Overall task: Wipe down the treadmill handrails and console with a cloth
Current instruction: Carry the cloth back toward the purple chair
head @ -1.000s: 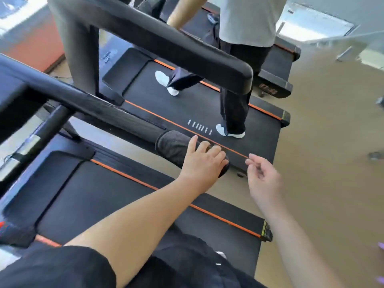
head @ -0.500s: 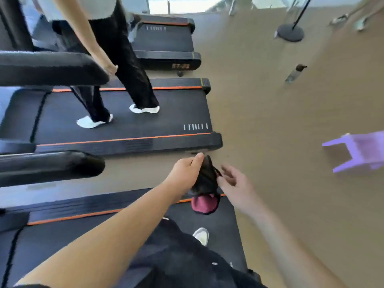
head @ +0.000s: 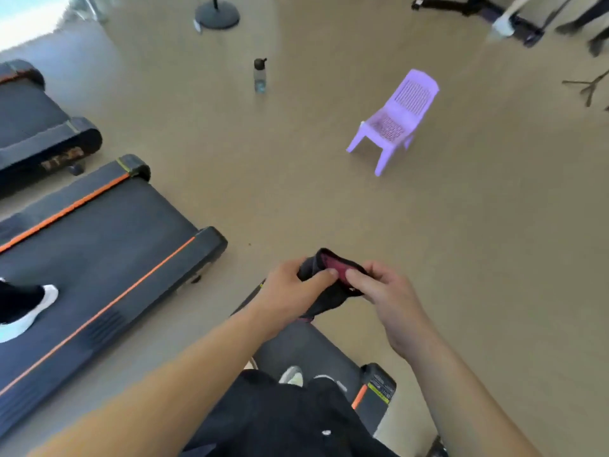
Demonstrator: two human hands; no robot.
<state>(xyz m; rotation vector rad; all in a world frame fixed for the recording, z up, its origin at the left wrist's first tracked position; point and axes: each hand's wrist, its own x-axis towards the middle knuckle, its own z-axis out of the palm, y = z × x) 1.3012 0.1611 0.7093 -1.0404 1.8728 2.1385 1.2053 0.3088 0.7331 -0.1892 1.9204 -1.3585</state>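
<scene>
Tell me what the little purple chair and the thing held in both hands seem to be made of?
The purple chair looks like moulded plastic: one even colour, slatted back, perforated seat. The cloth seems soft fabric, dark outside, reddish inside; it folds and droops between the left hand and right hand. The exact fibre cannot be told.

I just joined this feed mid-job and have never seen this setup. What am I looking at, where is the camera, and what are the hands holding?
There is no machine: a person wears one wide-angle camera on the head, looking down at bare hands. The left hand and right hand both grip a dark cloth with a reddish inner side. Below them is the rear end of a treadmill. Another treadmill lies to the left, with someone's white shoe on its belt. On the floor stand a purple plastic chair and a water bottle. No handrail or console is in view.
</scene>
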